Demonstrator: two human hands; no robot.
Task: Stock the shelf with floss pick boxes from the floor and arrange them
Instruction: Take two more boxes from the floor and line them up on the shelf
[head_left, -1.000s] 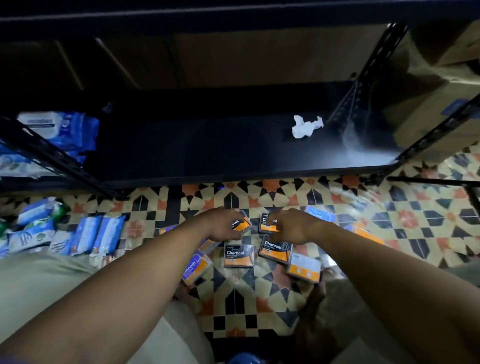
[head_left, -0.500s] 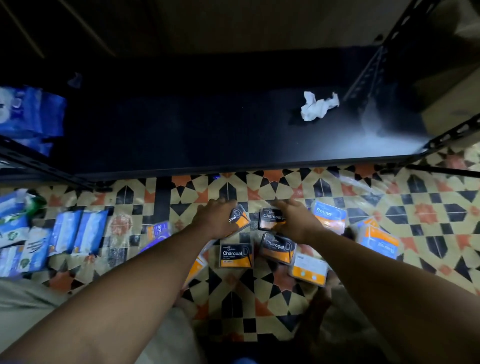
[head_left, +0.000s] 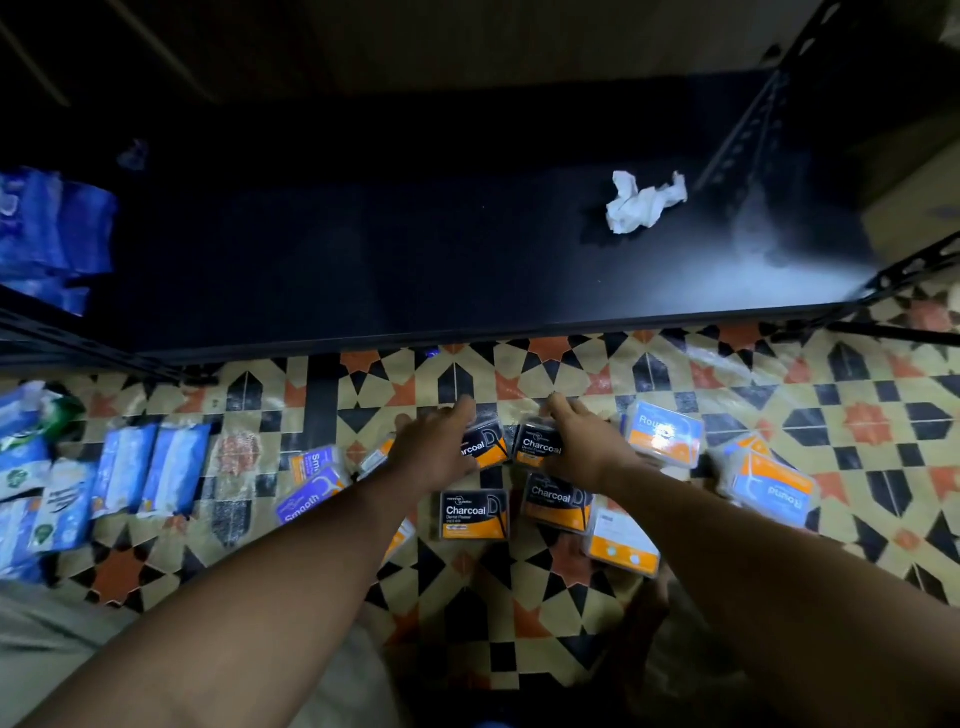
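Several floss pick boxes lie on the patterned floor below the black shelf (head_left: 415, 270). My left hand (head_left: 436, 447) grips one black-and-orange Charcoal box (head_left: 485, 447). My right hand (head_left: 587, 447) grips a second Charcoal box (head_left: 540, 446) right beside it. Two more Charcoal boxes (head_left: 474, 514) (head_left: 557, 500) lie just nearer to me. An orange-and-white box (head_left: 623, 545) is by my right forearm. Blue Round boxes (head_left: 665, 434) (head_left: 769, 483) are to the right, purple Smooth boxes (head_left: 311, 483) to the left.
A crumpled white tissue (head_left: 644, 200) lies on the shelf at the right. Blue wipe packs (head_left: 52, 234) sit on the shelf's left end, and more blue packs (head_left: 150, 467) line the floor at left. A metal shelf upright (head_left: 748, 130) stands at the right.
Both hands have closed more firmly on the two far Charcoal boxes and shifted them slightly forward. The camera has tilted down and closer to the floor.
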